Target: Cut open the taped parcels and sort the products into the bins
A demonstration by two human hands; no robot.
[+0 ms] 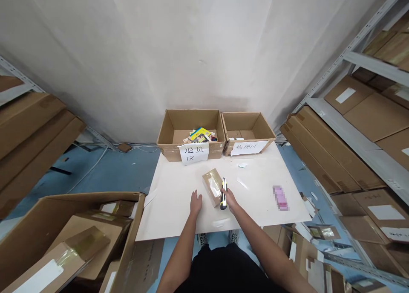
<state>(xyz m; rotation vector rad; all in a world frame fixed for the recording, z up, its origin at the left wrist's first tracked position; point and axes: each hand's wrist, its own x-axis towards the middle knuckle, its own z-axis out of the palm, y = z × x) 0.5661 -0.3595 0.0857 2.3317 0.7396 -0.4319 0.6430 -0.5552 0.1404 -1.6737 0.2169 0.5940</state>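
A small taped cardboard parcel (pixel 212 186) lies in the middle of the white table (pixel 179 216). My right hand (pixel 229 199) is closed around a yellow-and-black utility knife (pixel 224 192), which stands just right of the parcel and touches its edge. My left hand (pixel 195 201) rests flat on the table a little left of the parcel, fingers stretched out, holding nothing.
Two open labelled cartons stand at the table's far edge: the left carton (pixel 190 133) holds several colourful items, the right carton (pixel 248 131) some flat cardboard. A pink item (pixel 280 198) lies at right. A carton of parcels (pixel 76 242) sits at lower left. Box-filled shelves (pixel 361 126) flank both sides.
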